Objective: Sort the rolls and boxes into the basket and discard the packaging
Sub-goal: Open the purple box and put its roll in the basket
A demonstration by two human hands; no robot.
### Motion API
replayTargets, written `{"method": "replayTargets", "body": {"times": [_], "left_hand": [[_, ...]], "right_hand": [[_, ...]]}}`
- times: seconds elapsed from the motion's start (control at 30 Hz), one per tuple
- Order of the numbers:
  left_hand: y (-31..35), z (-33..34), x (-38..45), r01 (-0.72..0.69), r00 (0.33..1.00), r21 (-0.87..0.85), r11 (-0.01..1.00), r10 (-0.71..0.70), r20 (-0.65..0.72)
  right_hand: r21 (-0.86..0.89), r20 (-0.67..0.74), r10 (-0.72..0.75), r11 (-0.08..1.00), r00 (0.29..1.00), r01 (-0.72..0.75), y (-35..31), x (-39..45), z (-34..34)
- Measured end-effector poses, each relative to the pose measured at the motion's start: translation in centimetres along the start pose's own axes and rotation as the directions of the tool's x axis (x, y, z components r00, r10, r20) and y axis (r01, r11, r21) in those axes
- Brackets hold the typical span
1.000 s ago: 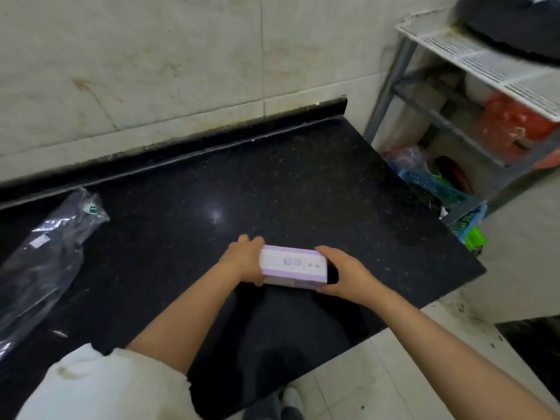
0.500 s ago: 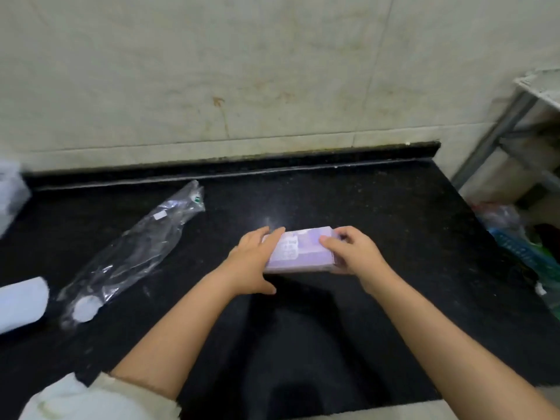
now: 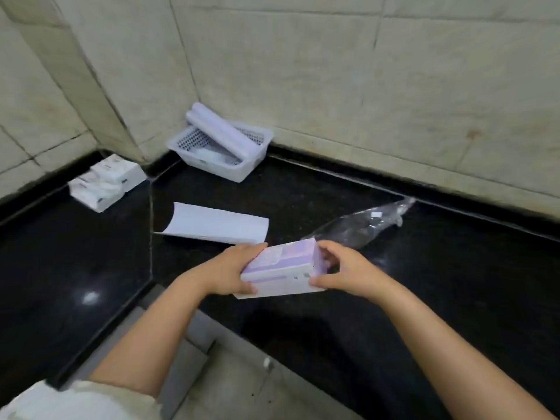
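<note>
Print on the lilac-and-white rectangular cardboard box (image 3: 283,269) blurred, unreadable; box tilted above the black stone counter (image 3: 424,283); left hand (image 3: 231,272) and right hand (image 3: 342,272) each clasp one end; white perforated plastic basket (image 3: 181,147) well behind, holding white rolls (image 3: 221,131).

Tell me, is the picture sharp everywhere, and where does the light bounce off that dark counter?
Head view: the white packs at far left are smeared by motion blur, while the purple box held by the left hand and right hand is only slightly soft; a small glare spot sits on the black counter at lower left; the wide lens bends the wall tile lines.
</note>
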State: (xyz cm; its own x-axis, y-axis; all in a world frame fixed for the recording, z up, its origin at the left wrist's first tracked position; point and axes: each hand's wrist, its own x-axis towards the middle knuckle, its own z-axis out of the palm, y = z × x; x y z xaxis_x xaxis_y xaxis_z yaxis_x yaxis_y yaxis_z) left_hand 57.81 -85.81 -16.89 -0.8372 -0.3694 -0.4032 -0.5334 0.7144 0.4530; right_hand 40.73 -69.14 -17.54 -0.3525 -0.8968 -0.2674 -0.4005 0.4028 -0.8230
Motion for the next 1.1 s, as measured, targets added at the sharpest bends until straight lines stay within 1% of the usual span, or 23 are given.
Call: {"method": "replayTargets", "body": {"times": [0.07, 0.1, 0.17, 0.2, 0.27, 0.37, 0.43, 0.5, 0.57, 0.63, 0.7, 0.8, 0.87, 0.93, 1.0, 1.03, 1.07, 1.1], "left_hand": [[-3.8, -2.0, -2.1, 0.005, 0.997, 0.003, 1.000, -0.005, -0.076], [-5.7, -3.0, -3.2, 0.013, 0.994, 0.014, 1.000, -0.012, -0.108], [-9.2, -4.9, -4.9, 0.010, 0.990, 0.016, 1.000, -0.008, -0.143], [-11.4, -5.9, -6.0, 0.017, 0.989, 0.010, 1.000, -0.016, -0.149], [-15.7, -7.8, -8.3, 0.079, 0.984, 0.021, 0.997, -0.075, -0.163], [-21.1, -9.5, -11.3, 0.152, 0.967, 0.037, 0.988, -0.141, -0.213], [-23.9, -9.7, -12.9, 0.166, 0.958, 0.032, 0.986, -0.154, -0.243], [-26.4, -9.5, -13.7, 0.162, 0.958, -0.002, 0.987, -0.158, -0.240], [-29.0, -9.4, -14.2, 0.191, 0.955, -0.068, 0.979, -0.201, -0.217], [-31.3, -9.1, -14.6, 0.224, 0.942, -0.119, 0.967, -0.247, -0.228], [-33.1, -8.6, -14.6, 0.253, 0.928, -0.144, 0.956, -0.282, -0.241], [-35.6, -8.3, -14.4, 0.321, 0.905, -0.183, 0.929, -0.358, -0.230], [-37.0, -8.4, -14.4, 0.371, 0.885, -0.191, 0.909, -0.408, -0.225], [-38.0, -8.6, -14.0, 0.391, 0.875, -0.204, 0.897, -0.431, -0.219], [-38.5, -9.1, -13.2, 0.402, 0.867, -0.223, 0.888, -0.448, -0.218], [-38.6, -9.4, -12.7, 0.408, 0.864, -0.231, 0.883, -0.455, -0.216], [-38.6, -9.7, -12.3, 0.414, 0.860, -0.237, 0.879, -0.463, -0.214], [-38.7, -10.1, -11.6, 0.421, 0.856, -0.235, 0.876, -0.469, -0.215]], "right_hand": [[-0.008, -0.072, -0.023, 1.000, 0.997, 0.022, -3.2, 2.5, 3.5], [0.024, -0.103, -0.021, 0.999, 0.994, 0.023, -4.8, 3.8, 5.4], [0.167, -0.132, 0.031, 0.986, 0.991, -0.009, -7.5, 5.9, 8.6], [0.258, -0.114, 0.070, 0.966, 0.991, -0.038, -9.1, 7.1, 10.4], [0.399, -0.059, 0.139, 0.911, 0.989, -0.104, -11.9, 9.4, 13.6], [0.476, 0.031, 0.181, 0.862, 0.983, -0.174, -15.3, 11.9, 18.0], [0.451, 0.096, 0.185, 0.868, 0.978, -0.209, -17.1, 13.5, 20.8], [0.393, 0.158, 0.171, 0.893, 0.973, -0.220, -18.5, 14.7, 23.0], [0.293, 0.197, 0.143, 0.936, 0.970, -0.198, -19.8, 16.2, 25.1], [0.208, 0.229, 0.128, 0.962, 0.965, -0.177, -21.0, 17.6, 26.9], [0.163, 0.276, 0.122, 0.972, 0.953, -0.171, -21.5, 18.8, 28.1], [0.211, 0.368, 0.121, 0.955, 0.922, -0.210, -22.1, 21.0, 29.1], [0.291, 0.393, 0.157, 0.913, 0.906, -0.284, -22.2, 22.7, 29.3], [0.372, 0.417, 0.196, 0.854, 0.887, -0.363, -22.1, 24.2, 29.4], [0.423, 0.397, 0.208, 0.823, 0.894, -0.379, -21.7, 25.7, 29.4], [0.374, 0.344, 0.211, 0.863, 0.915, -0.340, -21.4, 26.2, 29.4], [0.230, 0.250, 0.206, 0.937, 0.946, -0.265, -21.0, 26.8, 29.3], [0.001, 0.134, 0.158, 0.987, 0.978, -0.160, -20.7, 27.6, 29.0]]}}
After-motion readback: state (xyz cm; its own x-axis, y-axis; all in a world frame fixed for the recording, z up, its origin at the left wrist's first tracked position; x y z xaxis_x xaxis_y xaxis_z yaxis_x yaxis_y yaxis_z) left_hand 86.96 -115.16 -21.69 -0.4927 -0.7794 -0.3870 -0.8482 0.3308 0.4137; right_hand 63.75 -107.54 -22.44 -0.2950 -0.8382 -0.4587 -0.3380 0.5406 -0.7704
